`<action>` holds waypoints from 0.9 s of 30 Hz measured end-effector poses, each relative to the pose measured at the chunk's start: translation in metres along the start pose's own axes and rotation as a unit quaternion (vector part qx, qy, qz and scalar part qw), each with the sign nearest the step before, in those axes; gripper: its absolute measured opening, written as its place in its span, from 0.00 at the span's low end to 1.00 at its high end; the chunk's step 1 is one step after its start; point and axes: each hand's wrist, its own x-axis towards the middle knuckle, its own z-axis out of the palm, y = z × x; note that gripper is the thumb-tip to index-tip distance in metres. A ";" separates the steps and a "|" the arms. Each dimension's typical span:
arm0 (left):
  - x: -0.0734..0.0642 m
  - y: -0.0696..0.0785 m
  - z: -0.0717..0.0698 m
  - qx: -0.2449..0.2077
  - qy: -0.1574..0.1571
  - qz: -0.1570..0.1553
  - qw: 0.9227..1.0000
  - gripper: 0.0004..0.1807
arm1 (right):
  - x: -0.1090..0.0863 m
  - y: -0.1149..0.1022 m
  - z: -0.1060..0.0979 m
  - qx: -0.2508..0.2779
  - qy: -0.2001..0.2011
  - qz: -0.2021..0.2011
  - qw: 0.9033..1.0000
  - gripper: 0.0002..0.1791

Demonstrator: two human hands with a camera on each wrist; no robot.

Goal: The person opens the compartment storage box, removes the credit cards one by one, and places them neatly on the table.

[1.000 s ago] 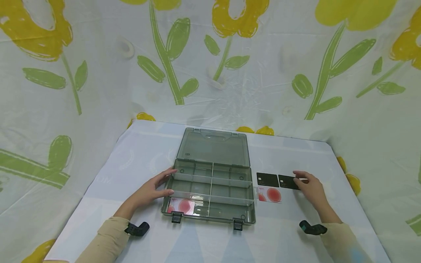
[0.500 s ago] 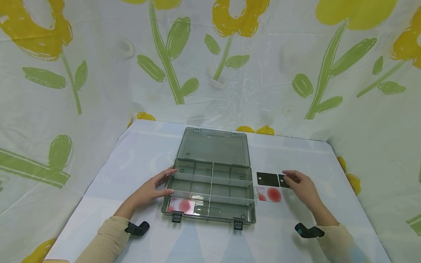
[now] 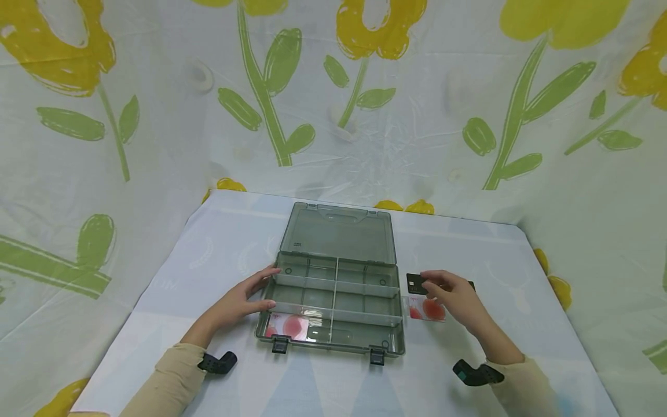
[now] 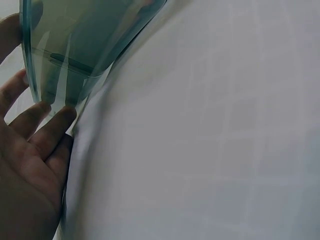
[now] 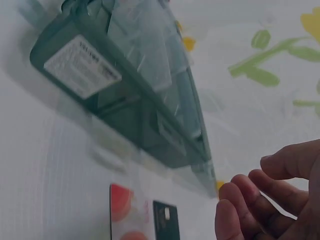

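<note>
A translucent grey-green divider box lies on the table with its lid folded back. My left hand touches its left wall with spread fingers; the left wrist view shows those fingertips against the plastic. In the front left compartment lies a pink-and-white card. My right hand hovers above the cards right of the box, fingers loosely bent, thumb apart, holding nothing in the right wrist view. It partly covers a black card and mostly hides a second black card. Another pink-and-white card lies in front.
Thin dividers split the box into several compartments. Two dark latches hang from its front edge. The pale table extends around the box, and a flower-print sheet hangs behind it and at both sides.
My right hand has shifted left, from the right black card across to the left black card. That right card stays where it was. The left hand and box have not moved.
</note>
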 end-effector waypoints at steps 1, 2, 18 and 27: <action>0.000 0.000 0.000 0.001 0.001 0.001 1.000 0.40 | 0.000 -0.003 0.001 0.005 -0.006 -0.001 1.000 0.23; 0.000 0.000 0.000 0.001 0.001 0.001 1.000 0.40 | -0.001 -0.005 0.003 0.009 -0.011 -0.002 1.000 0.23; 0.000 -0.002 0.001 0.005 0.002 0.000 1.000 0.40 | -0.003 -0.034 0.035 0.054 -0.077 -0.049 0.994 0.21; 0.000 -0.002 0.001 0.006 0.002 -0.001 1.000 0.40 | -0.003 -0.049 0.056 0.068 -0.123 -0.091 0.986 0.21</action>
